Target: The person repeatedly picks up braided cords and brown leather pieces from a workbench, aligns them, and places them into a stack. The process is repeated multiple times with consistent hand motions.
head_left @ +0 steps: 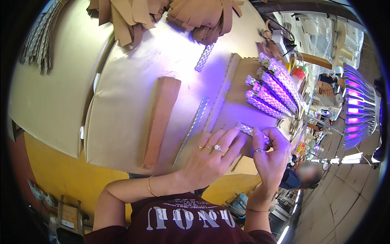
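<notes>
A short braided strap (246, 129), pale and lit purple, lies across the brown board (233, 106) in front of me. My right hand (271, 156) pinches its right part between thumb and fingers. My left hand (213, 153), wearing rings, is stretched out flat with its fingertips beside the strap's left end; its thumb is hidden. Just beyond the hands, a bundle of braided straps (276, 91) fans out on the board. To the left lie a thin braided strip (191, 129) and a long brown leather block or stack (161, 122).
Brown leather strips (203, 18) are heaped at the table's far side, near a short braided piece (204, 57). Another braided bundle (40, 40) hangs at far left. A gap (95, 85) splits the padded tabletop. A purple-lit lamp (357, 107) and another person (298, 177) are at right.
</notes>
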A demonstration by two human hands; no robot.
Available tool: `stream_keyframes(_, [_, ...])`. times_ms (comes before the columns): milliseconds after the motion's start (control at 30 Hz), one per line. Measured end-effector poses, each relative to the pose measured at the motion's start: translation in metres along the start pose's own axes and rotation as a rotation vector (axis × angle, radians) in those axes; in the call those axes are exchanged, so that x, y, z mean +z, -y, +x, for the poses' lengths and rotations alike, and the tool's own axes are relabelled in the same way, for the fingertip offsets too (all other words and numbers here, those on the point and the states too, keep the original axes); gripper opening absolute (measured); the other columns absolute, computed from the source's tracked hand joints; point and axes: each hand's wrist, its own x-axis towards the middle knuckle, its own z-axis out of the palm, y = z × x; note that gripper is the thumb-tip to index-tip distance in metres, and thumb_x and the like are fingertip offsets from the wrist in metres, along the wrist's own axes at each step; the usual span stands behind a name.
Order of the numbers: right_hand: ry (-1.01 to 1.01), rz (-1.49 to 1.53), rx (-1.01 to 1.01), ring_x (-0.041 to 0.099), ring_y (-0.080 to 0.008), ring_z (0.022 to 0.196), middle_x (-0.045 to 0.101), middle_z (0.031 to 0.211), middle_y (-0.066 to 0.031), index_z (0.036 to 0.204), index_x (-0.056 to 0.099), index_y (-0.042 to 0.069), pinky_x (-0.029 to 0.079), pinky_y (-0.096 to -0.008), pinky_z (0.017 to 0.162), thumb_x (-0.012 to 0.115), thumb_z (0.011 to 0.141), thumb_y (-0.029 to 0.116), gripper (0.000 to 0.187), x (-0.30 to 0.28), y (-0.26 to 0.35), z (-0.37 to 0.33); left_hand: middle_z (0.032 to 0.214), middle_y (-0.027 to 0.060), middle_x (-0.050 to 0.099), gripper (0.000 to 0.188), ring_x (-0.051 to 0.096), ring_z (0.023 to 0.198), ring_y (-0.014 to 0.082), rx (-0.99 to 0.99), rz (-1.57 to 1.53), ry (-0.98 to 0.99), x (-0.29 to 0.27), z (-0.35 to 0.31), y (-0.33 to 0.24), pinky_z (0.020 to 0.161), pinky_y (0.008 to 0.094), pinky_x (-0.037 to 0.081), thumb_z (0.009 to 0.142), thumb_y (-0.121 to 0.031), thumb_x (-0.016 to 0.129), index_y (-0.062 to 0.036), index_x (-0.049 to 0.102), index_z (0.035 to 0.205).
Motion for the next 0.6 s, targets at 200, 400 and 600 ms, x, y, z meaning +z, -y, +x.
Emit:
stream_keyframes(200, [0.008,-0.031,-0.036,0.055,-0.0249,0.054,0.057,0.062,-0.0068,0.073,0.062,0.005,0.04,-0.0383,0.056,0.073,0.084,0.023,0.024,-0.002,-0.007,0.0,0.142,0.0262,0.043,0.051,0.047,0.13,0.0362,0.033,-0.157,0.019,0.019,0.002,-0.002,0.109,0.0475,0.039,0.093,-0.025,0.061,0.006,0.048,0.132])
stream_keyframes(400, [-0.06,-0.147,-0.075,0.058,-0.0258,0.059,0.062,0.066,-0.0069,0.075,0.066,0.007,0.04,-0.0377,0.061,0.077,0.08,0.033,0.029,-0.038,-0.022,0.003,0.14,0.0278,0.045,0.067,0.048,0.128,0.0423,0.065,-0.085,0.006,0.023,0.001,-0.002,0.106,0.0512,0.042,0.08,-0.029,0.078,0.0049,0.05,0.131])
stream_keyframes(600, [-0.075,-0.083,-0.152,0.057,-0.0249,0.057,0.063,0.066,-0.0053,0.072,0.065,0.007,0.039,-0.0357,0.064,0.077,0.081,0.034,0.03,-0.051,-0.04,-0.001,0.139,0.0286,0.046,0.072,0.051,0.125,0.0435,0.058,-0.025,0.037,0.018,0.006,-0.006,0.104,0.0526,0.042,0.076,-0.034,0.081,0.0045,0.051,0.13])
